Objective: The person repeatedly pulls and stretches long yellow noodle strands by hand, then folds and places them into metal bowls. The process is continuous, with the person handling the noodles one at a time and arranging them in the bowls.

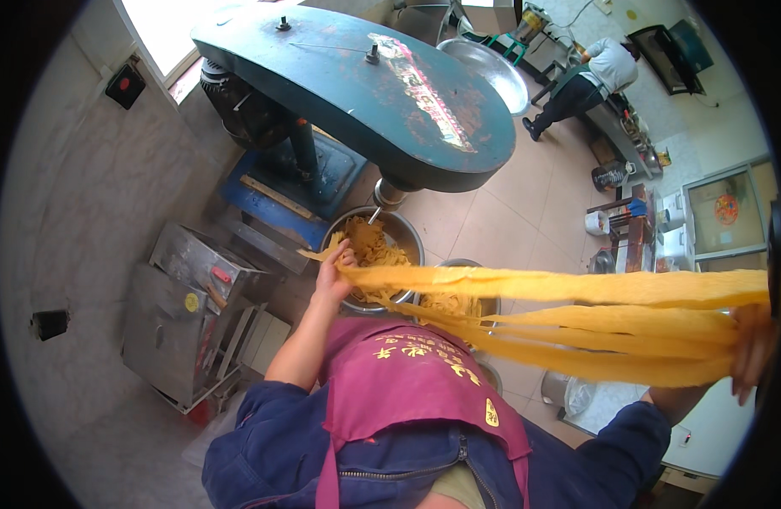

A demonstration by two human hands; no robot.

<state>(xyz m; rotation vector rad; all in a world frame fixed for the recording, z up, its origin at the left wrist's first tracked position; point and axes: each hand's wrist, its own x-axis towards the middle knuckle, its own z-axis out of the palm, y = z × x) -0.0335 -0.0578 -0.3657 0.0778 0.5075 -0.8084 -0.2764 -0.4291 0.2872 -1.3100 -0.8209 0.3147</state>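
Note:
Long, soft, flat yellow strips (560, 287) stretch across in front of me between my two hands. My left hand (332, 270) is closed around their left end, beside a steel bowl (414, 237) of torn yellow pieces (369, 242). A short loose end sticks out past that hand's fingers. At the far right edge, my right hand (749, 352) grips the other end; the dark picture rim partly hides it. The strips hang apart in several bands. Below them stands a second steel bowl (493, 288) with more yellow pieces (452, 305).
A large teal machine head (357, 85) overhangs the first bowl, its metal shaft (389, 195) pointing down. A steel cabinet-like machine (166, 318) stands at left. Another person (590, 81) bends near a far-right counter. A wide steel basin (492, 72) lies behind the machine.

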